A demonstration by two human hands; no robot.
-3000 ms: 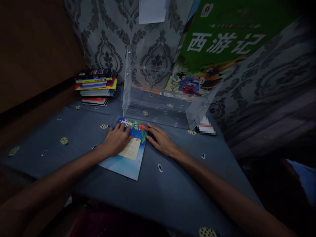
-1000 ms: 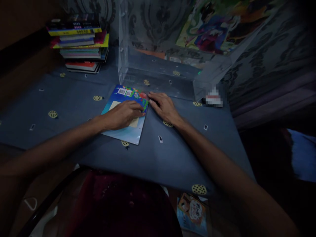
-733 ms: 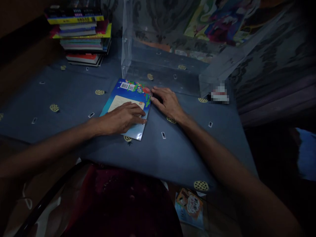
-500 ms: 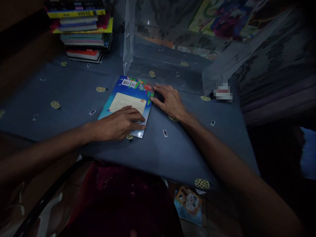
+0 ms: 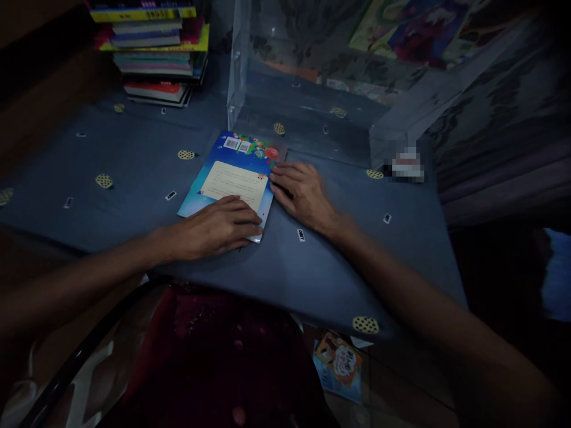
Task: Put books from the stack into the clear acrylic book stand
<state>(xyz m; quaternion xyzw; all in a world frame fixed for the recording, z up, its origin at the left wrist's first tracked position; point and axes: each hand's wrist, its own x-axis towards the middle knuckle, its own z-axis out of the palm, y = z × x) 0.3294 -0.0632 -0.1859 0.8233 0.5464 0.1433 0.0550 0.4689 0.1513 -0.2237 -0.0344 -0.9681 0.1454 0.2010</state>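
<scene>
A blue book lies on the cloth-covered table with its back cover up, showing a barcode at the top and a cream text panel. My left hand rests flat across the book's lower part, fingers stretched to the right, hiding the bottom of the panel. At the book's right edge, my right hand touches with its fingertips, fingers extended and slightly bent, palm down. Neither hand lifts the book.
Behind the book stands a clear plastic box. A tall stack of books is at the back left. A pixelated object sits at the right. Below the table's front edge lies another book.
My right hand has slid down the book's right edge towards me. My left hand has shifted slightly lower on the cover. The view has moved a little.
</scene>
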